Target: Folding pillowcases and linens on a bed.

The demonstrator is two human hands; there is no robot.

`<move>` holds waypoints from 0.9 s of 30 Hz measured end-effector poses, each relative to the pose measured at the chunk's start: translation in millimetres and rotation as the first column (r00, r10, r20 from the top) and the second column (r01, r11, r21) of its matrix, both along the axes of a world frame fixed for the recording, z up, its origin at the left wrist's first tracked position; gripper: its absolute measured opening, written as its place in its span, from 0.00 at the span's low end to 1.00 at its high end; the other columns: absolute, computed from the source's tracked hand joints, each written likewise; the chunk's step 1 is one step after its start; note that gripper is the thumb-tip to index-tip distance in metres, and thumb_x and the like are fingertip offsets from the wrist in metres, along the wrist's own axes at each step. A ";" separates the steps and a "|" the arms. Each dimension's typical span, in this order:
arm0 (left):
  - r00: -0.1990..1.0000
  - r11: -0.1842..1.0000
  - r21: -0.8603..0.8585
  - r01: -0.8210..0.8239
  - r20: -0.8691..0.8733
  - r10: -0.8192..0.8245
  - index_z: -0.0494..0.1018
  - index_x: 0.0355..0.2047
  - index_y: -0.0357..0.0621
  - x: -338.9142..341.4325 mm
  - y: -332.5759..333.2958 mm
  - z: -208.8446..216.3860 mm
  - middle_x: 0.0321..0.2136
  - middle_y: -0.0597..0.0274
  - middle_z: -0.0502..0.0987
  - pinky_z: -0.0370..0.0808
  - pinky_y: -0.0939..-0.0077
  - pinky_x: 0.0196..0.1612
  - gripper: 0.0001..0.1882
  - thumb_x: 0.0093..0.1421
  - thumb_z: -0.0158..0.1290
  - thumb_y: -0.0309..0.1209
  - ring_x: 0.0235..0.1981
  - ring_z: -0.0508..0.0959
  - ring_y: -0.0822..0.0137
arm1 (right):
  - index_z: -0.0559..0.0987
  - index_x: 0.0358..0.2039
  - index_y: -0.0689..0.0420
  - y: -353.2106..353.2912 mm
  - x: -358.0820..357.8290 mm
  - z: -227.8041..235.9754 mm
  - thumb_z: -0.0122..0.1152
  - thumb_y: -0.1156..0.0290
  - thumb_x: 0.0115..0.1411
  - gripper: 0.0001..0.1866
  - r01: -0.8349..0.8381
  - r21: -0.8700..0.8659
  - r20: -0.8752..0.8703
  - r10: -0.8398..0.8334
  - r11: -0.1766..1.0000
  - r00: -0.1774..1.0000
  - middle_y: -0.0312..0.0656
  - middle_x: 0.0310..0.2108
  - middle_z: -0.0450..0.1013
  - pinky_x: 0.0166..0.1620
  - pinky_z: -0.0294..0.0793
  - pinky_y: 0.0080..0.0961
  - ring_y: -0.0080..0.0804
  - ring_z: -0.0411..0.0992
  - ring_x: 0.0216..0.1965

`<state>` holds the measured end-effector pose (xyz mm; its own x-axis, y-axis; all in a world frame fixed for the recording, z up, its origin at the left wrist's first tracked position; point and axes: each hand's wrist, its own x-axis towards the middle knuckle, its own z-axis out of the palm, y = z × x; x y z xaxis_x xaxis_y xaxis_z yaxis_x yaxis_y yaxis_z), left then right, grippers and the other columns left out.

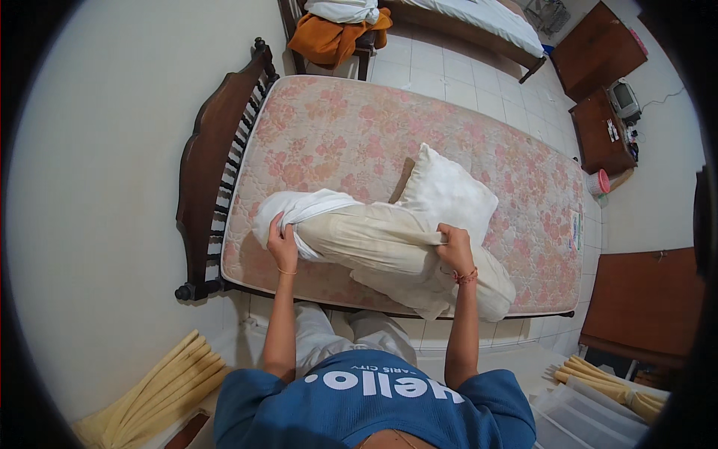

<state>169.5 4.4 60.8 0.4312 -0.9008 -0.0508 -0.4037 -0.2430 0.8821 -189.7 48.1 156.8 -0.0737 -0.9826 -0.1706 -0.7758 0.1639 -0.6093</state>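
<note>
A long cream bolster (374, 233) lies lengthwise across the near side of the mattress in front of me. White cloth (307, 203), which looks like a bolster cover, wraps its left end. My left hand (282, 243) grips the edge of this white cloth, fingers closed. Near the bolster's right part, my right hand (456, 248) is closed on a pinched fold of its cream fabric. The bolster's right end sags toward the mattress's near edge, with looser pale cloth (404, 288) below it. Just behind the bolster rests a white square pillow (447, 187).
The bare floral mattress (321, 127) sits on a dark wooden bed with a headboard (217, 142) at left. A chair holds an orange cloth (333, 37) at the back. Another bed (479, 30) stands beyond. A pink bin (597, 182) and wooden cabinet (604, 135) are at right.
</note>
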 end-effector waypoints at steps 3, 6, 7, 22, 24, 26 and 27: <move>0.994 0.989 -0.102 0.110 0.040 -0.107 0.69 0.44 0.41 -7.5 -15.3 -29.8 0.19 0.61 0.71 0.63 0.73 0.22 0.18 0.50 0.50 0.26 0.17 0.62 0.73 | 0.74 0.25 0.58 -9.6 -15.7 -39.2 0.51 0.76 0.36 0.11 0.019 -0.105 -0.042 -0.023 0.994 0.999 0.53 0.20 0.70 0.28 0.67 0.38 0.51 0.69 0.25; 0.977 0.982 0.011 0.189 -0.099 -0.187 0.63 0.49 0.39 -3.7 -21.5 -103.0 0.28 0.58 0.71 0.67 0.77 0.33 0.24 0.50 0.51 0.25 0.27 0.68 0.71 | 0.74 0.31 0.55 -24.5 24.5 -84.3 0.54 0.74 0.39 0.14 0.078 -0.076 -0.195 -0.092 0.994 0.976 0.47 0.28 0.72 0.39 0.67 0.42 0.46 0.71 0.31; 0.953 0.968 -0.102 0.230 -0.178 -0.246 0.58 0.53 0.39 1.0 -19.9 -127.4 0.32 0.58 0.69 0.67 0.79 0.37 0.29 0.49 0.51 0.25 0.33 0.69 0.71 | 0.74 0.35 0.52 -28.9 42.7 -92.6 0.55 0.73 0.40 0.16 0.050 -0.118 -0.303 -0.084 0.992 0.949 0.44 0.32 0.72 0.43 0.66 0.45 0.44 0.71 0.34; 0.961 0.966 0.197 0.165 -0.254 -0.112 0.31 0.59 0.39 -116.1 43.9 -168.5 0.56 0.39 0.49 0.54 0.64 0.56 0.52 0.44 0.58 0.27 0.56 0.56 0.49 | 0.67 0.50 0.46 23.4 126.4 -51.1 0.53 0.71 0.49 0.25 -0.127 -0.322 -0.555 -0.078 0.938 0.829 0.45 0.46 0.65 0.53 0.48 0.58 0.43 0.59 0.52; 0.970 0.948 0.285 0.140 -0.234 -0.073 0.34 0.59 0.41 -136.2 34.7 -133.5 0.55 0.40 0.54 0.57 0.64 0.54 0.48 0.45 0.55 0.23 0.55 0.59 0.49 | 0.65 0.52 0.42 25.4 111.4 -69.7 0.52 0.71 0.49 0.27 -0.107 -0.264 -0.647 -0.094 0.959 0.756 0.46 0.46 0.65 0.52 0.47 0.59 0.44 0.60 0.51; 0.978 0.942 0.322 0.094 -0.208 -0.027 0.35 0.60 0.41 -134.1 31.7 -127.8 0.55 0.41 0.56 0.59 0.64 0.53 0.47 0.45 0.53 0.21 0.55 0.60 0.49 | 0.66 0.52 0.36 15.7 104.1 -100.4 0.51 0.75 0.46 0.31 -0.125 -0.361 -0.656 -0.156 0.924 0.738 0.41 0.40 0.66 0.50 0.52 0.53 0.39 0.62 0.46; 0.989 0.978 0.197 0.063 -0.146 -0.034 0.39 0.59 0.41 -127.1 30.9 -132.8 0.55 0.42 0.57 0.59 0.63 0.53 0.42 0.47 0.51 0.21 0.54 0.60 0.48 | 0.66 0.52 0.36 12.8 101.5 -103.9 0.51 0.75 0.46 0.31 -0.139 -0.363 -0.652 -0.144 0.921 0.745 0.41 0.40 0.66 0.50 0.52 0.53 0.39 0.62 0.46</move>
<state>42.4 35.4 -72.0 0.3625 -0.8858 -0.2898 -0.2942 -0.4038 0.8662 -88.3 61.0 52.9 -0.0292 -0.9563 0.2911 -0.9983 0.0427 0.0402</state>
